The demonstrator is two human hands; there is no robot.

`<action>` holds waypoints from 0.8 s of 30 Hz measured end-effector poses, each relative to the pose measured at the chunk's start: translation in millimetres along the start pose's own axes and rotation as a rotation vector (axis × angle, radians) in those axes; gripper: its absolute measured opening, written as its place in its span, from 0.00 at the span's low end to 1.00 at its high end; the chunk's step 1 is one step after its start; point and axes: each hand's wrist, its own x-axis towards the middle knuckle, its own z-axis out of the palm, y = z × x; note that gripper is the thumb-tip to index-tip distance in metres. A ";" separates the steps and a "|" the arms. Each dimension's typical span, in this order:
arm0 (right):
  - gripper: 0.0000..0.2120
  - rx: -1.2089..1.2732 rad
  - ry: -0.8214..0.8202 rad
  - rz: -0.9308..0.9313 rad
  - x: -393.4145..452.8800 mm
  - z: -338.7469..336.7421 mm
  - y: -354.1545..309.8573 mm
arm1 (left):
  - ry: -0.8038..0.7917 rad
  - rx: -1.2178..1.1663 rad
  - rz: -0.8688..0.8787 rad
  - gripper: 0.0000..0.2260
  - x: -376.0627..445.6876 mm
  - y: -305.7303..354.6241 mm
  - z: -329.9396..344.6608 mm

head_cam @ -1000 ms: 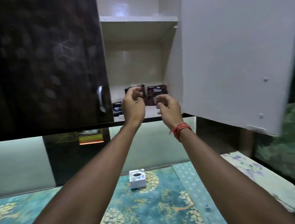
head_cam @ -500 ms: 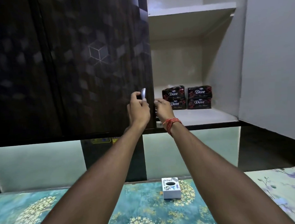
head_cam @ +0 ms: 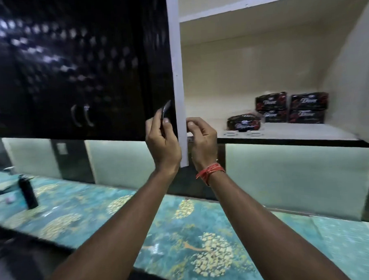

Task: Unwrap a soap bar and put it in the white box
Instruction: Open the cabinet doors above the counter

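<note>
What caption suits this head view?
Left hand on the handle of the dark cabinet door, soap packs shelved inside.

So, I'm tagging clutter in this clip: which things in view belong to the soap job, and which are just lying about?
Belongs to the job:
- wrapped soap bars on the cupboard shelf
- cupboard door, which the left hand holds by its handle, right hand at its edge

Just lying about:
- black bottle on the patterned counter
- small white fittings at the shelf's front

The white box is out of view.
</note>
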 end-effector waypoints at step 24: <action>0.30 -0.734 -0.627 -0.248 -30.3 243.9 62.0 | -0.124 0.538 -0.168 0.19 161.1 -94.3 -224.6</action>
